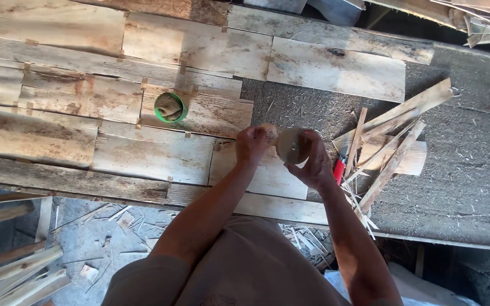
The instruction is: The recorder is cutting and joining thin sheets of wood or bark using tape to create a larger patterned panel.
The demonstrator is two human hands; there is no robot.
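Note:
My right hand (313,164) holds a roll of brown paper tape (290,145) above the workbench. My left hand (252,144) pinches the loose end of the tape at the roll's left side, fingers closed on it. Below both hands lie thin wood veneer sheets (154,156) joined edge to edge with small brown tape patches. A green cup (170,107) with a sponge-like lump inside stands on the veneer, to the left of my left hand and apart from it.
A heap of narrow veneer strips (389,141) lies to the right of my right hand, with a red-handled tool (339,168) partly under it. The grey bench top (460,170) is littered with splinters. Scrap strips lie on the floor (86,238) below.

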